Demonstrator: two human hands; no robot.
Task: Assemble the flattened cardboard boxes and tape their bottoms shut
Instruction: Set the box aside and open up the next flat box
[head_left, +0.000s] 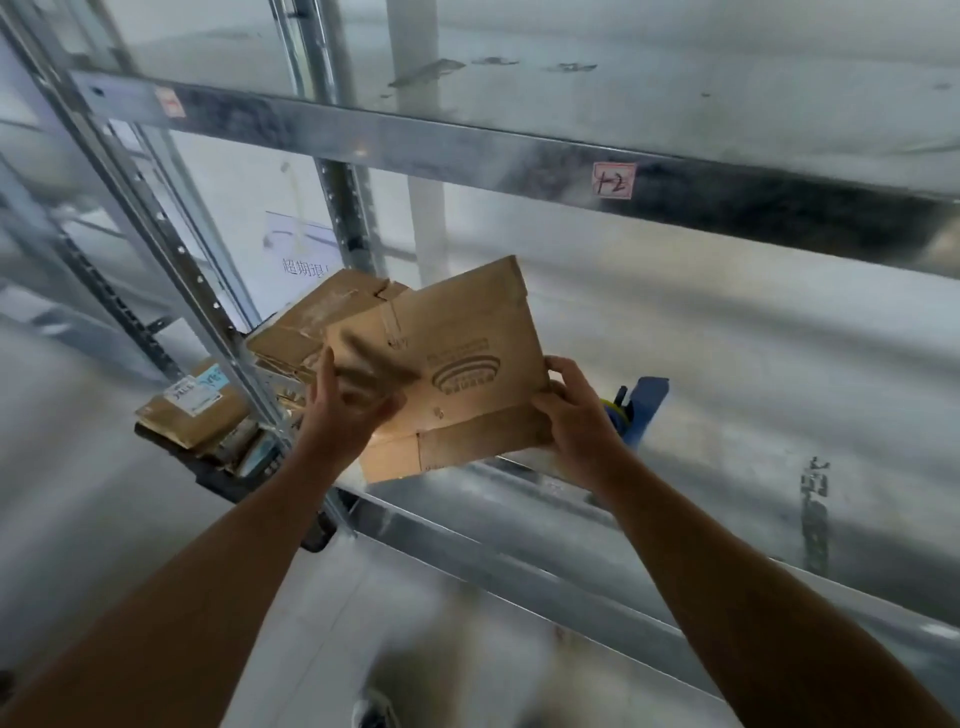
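Head view, down along two bare forearms to one flattened cardboard box (447, 358), held up in the air in front of a metal rack (415, 137). Gripped at its right edge by the right hand (576, 410), with the fingers curled round the edge and the thumb pressed on the near face by the lower flap crease. Met on its left part by the left hand (343, 410), with fingers (376, 376) spread over the near face and smeared by motion blur, and the thumb pointing up beside the left edge. Cannot tell whether pinching there or only touching. Tilted, with the upper right corner highest and the lower flaps hanging toward the shelf (701, 374).

Brown corrugated board, matt, scuffed and creased. One strip of old tape running down from the upper edge, one printed arc-shaped emblem on the middle panel, one slit between two lower flaps.

Behind and to the left, a pile of flattened boxes (317, 312) on the shelf, in the same brown board, too blurred to count. Further left, beyond the upright, stacked parcels (192, 410) with white labels. Just right of the right hand, a blue object (649, 400) with a yellow part, mostly hidden.

Grey, mottled galvanised steel throughout the rack, with perforated uprights and two horizontal beams. One red-edged sticker (614, 180) with handwritten marks on the upper beam. One pale paper sheet (301, 249) with printed characters behind the uprights.
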